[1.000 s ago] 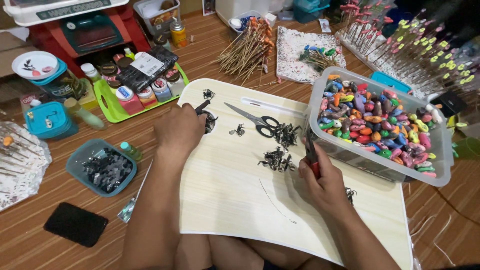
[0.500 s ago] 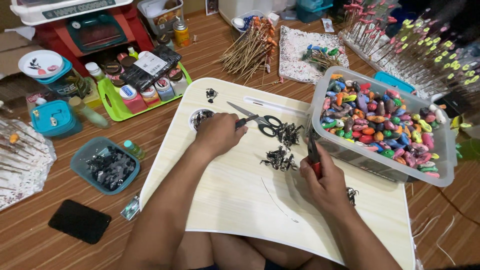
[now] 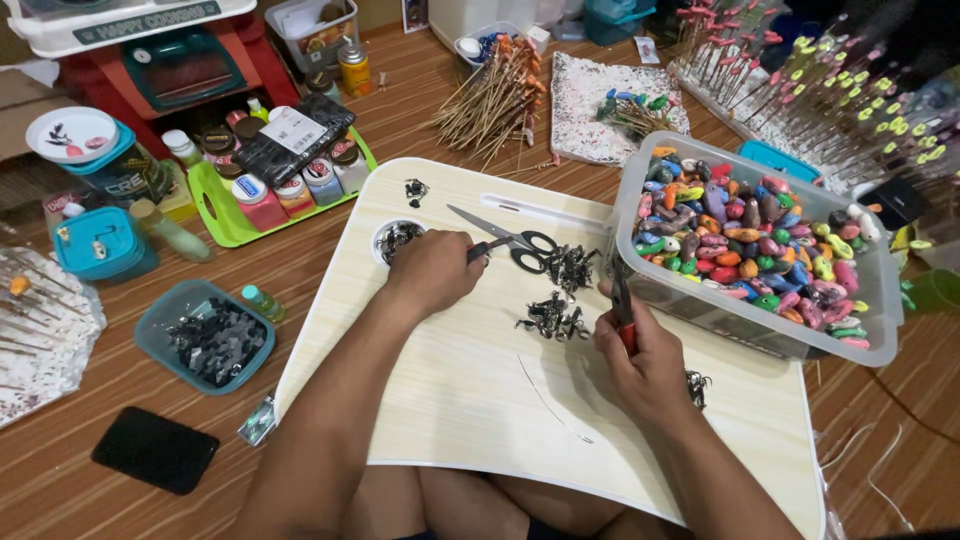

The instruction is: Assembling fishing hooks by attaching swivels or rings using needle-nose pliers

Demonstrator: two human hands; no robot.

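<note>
The left hand (image 3: 432,272) curls loosely just short of the scissors (image 3: 505,243), grasping nothing visible, while the right hand (image 3: 648,352) clenches a red-handled tool (image 3: 623,310) beside the black hook pile (image 3: 550,315); a steady, unhurried pick would probably work best.

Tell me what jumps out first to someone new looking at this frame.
The clear tub of bright multicoloured beads, standing on the right side of the pale lap board, grabs the eye. Mid-board, the left hand rests at the handles of black scissors, beside piles of small dark metal hooks; the right hand grips a red-handled tool.
</note>
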